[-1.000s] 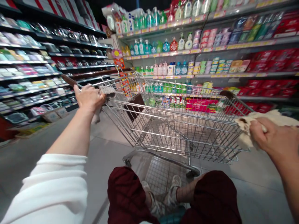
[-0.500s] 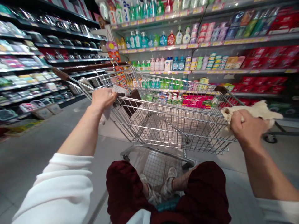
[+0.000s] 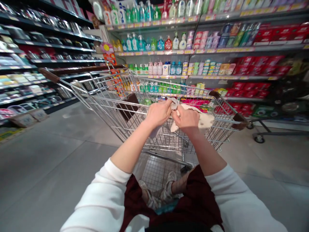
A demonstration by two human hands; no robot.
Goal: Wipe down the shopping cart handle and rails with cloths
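Observation:
A wire shopping cart [image 3: 116,106] stands sideways in front of me, its brown handle [image 3: 82,69] at the far left. My left hand [image 3: 159,112] is closed on a greyish-white cloth [image 3: 174,103] at the middle of the cart's near top rail; part of the cloth hangs below the hand. Right beside it, my right hand [image 3: 187,118] is wrapped round a cream cloth [image 3: 206,121] on the same rail. The two hands almost touch. The fingers' undersides are hidden.
Shelves of pump bottles [image 3: 135,42] and red packages [image 3: 251,66] rise behind the cart. Pots fill a dark shelf unit [image 3: 60,42] at left. A wheeled metal base [image 3: 270,132] stands on the floor at right. My feet [image 3: 169,185] are near the cart's underside.
Both hands have come inward along the near rail from its two ends to meet near the middle, each with its cloth. The view has shifted slightly to the right.

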